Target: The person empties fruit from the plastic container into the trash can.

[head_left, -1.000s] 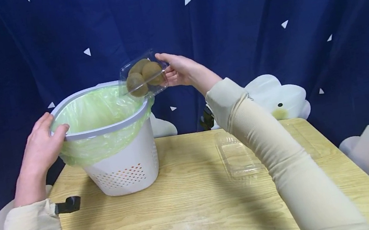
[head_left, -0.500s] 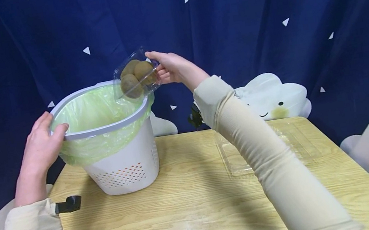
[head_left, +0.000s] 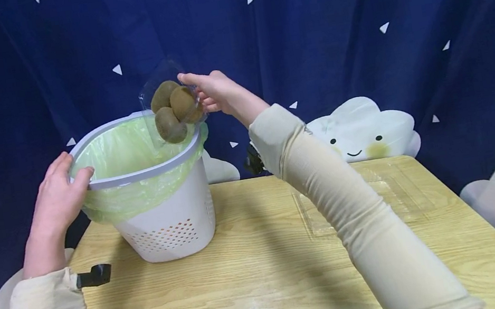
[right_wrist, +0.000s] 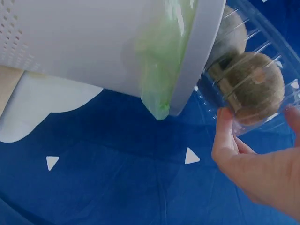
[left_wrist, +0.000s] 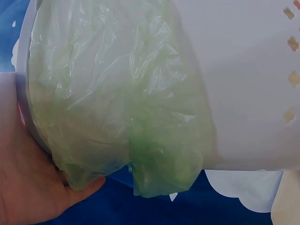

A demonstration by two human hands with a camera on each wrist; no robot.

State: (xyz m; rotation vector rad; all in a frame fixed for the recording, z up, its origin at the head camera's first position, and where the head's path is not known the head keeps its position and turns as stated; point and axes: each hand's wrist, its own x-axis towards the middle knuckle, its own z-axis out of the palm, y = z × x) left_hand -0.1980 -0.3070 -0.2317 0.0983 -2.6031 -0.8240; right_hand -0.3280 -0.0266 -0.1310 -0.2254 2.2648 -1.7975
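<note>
In the head view my right hand (head_left: 219,94) grips the end of a clear plastic container (head_left: 146,97), tilted above the right part of the bin's opening. Three brown kiwis (head_left: 183,103) lie bunched inside it. My left hand (head_left: 57,191) holds the near-left rim of the white bin (head_left: 168,235), thumb and fingers around its grey edge. A pale green bag (head_left: 123,146) lines the bin and folds down over the outside. The right wrist view shows fingers (right_wrist: 225,126) and thumb at the container's corner, with kiwis seen through its ribbed bottom.
The bin stands on the back left of a wooden table (head_left: 255,271). Another clear plastic container (head_left: 392,191) lies at the table's back right, partly behind my right sleeve. A dark blue curtain (head_left: 314,21) with white triangles and clouds hangs behind.
My right hand has moved left with the container, bringing it further over the bin and tilting it more steeply. The kiwis have shifted with it. My left hand stays on the rim.
</note>
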